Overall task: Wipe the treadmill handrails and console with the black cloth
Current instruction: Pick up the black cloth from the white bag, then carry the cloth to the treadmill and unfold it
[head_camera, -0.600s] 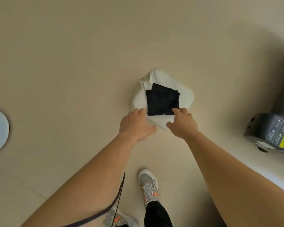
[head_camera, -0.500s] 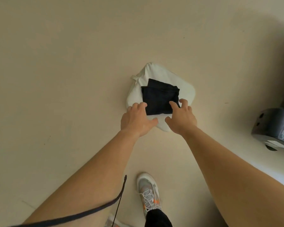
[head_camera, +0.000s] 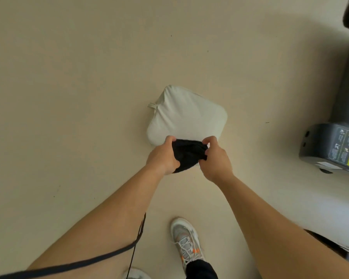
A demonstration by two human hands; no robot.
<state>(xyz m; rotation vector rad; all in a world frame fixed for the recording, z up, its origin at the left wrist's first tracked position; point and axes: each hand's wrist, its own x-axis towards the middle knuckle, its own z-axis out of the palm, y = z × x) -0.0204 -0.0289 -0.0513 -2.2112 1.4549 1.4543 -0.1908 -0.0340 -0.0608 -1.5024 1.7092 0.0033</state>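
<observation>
Cloth (head_camera: 186,156) comes after the nearest things. A grey shoe (head_camera: 186,241) with orange marks stands on the floor (head_camera: 79,87), on the near side of the pillow (head_camera: 187,117). A dark strap (head_camera: 137,238) hangs across the left forearm, nearer than the pillow and to its left. Both bare arms reach toward the pillow's near edge. There the left hand (head_camera: 163,158) has its fingers curled round the cloth's left end. The right hand (head_camera: 215,160) pinches the right end, with thumb and fingertips closed on the fabric. The black cloth is bunched and sagging between the two hands, and it overlaps the pillow's near edge. I cannot tell whether it touches the pillow. The pillow is white and plump, lies flat on the floor, and has a small tie at its left corner. Well to the right of the pillow sits the treadmill (head_camera: 330,148). Its dark grey base carries warning labels and a yellow stripe, and a dark column rises behind it.
</observation>
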